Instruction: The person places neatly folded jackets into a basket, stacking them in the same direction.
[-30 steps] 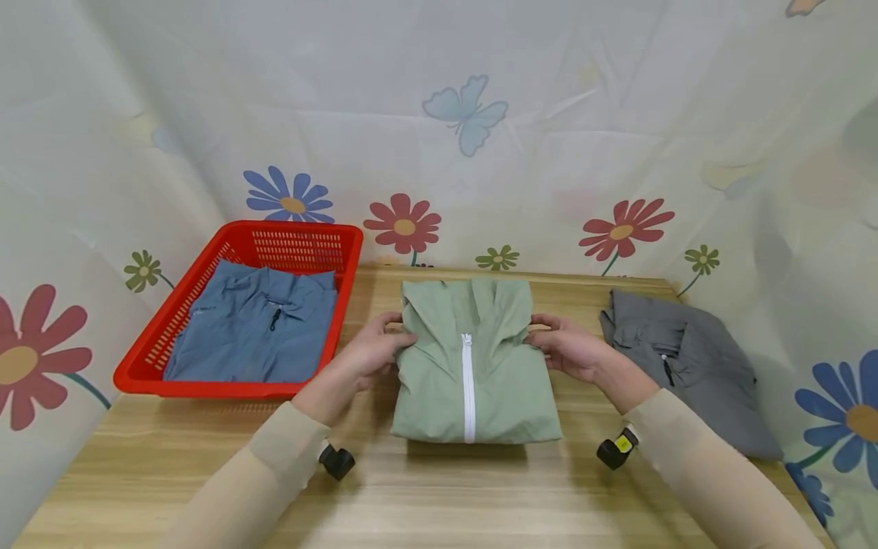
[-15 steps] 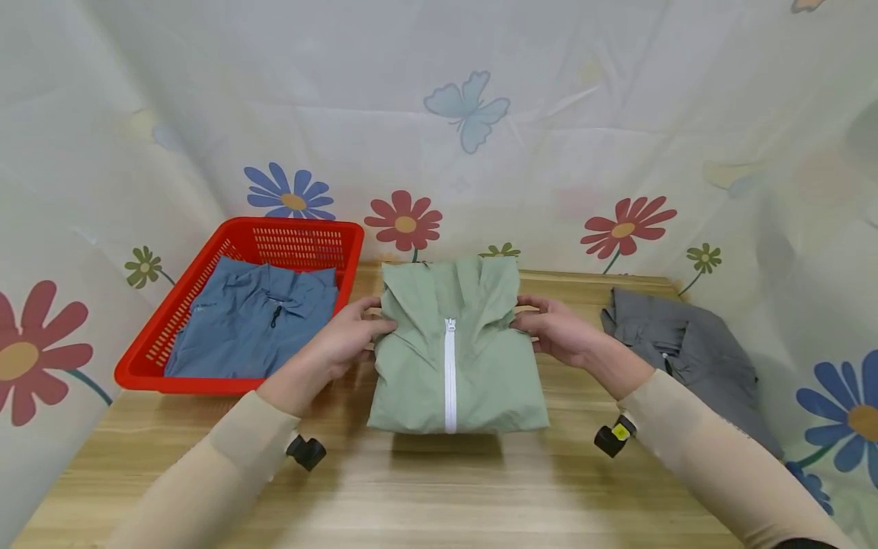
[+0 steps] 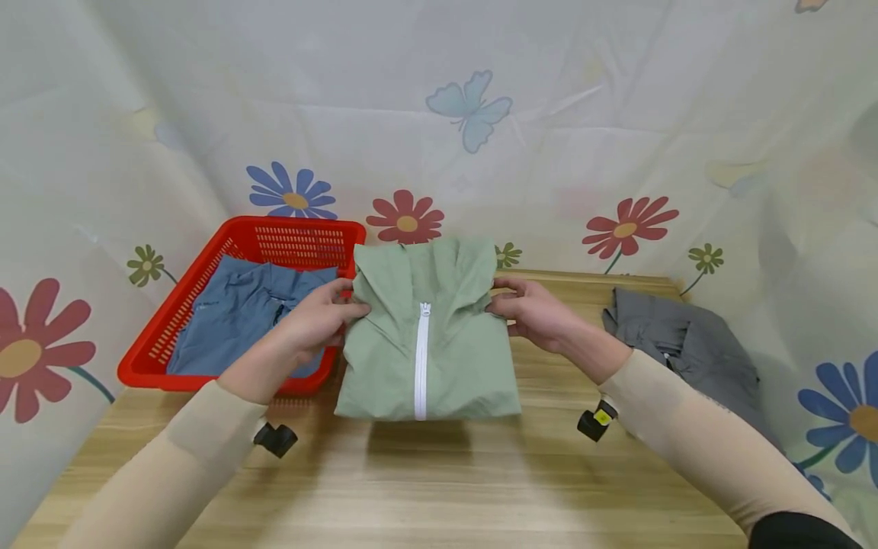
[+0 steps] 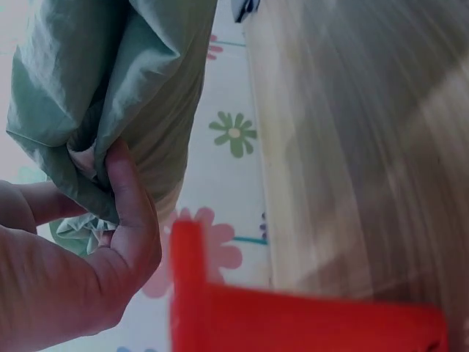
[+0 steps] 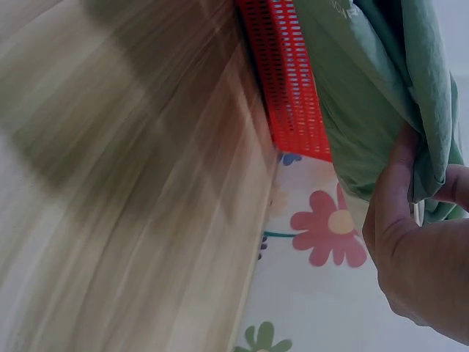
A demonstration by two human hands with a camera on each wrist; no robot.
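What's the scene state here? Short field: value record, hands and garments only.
left hand: grips left edge of green jacket
right hand: grips right edge of green jacket
green jacket: folded, zipper up, lifted off the table, beside the basket
red basket: holds folded blue jacket
grey jacket: folded, on table at right

There are three folded jackets: one green jacket (image 3: 428, 343), one blue jacket (image 3: 240, 313) and one gray jacket (image 3: 686, 343). There is one red basket (image 3: 291, 232) and one wooden table (image 3: 411, 480). There are two hands, the left hand (image 3: 312, 320) and the right hand (image 3: 531, 313), and on the cloth behind there is one blue butterfly (image 3: 469, 107)
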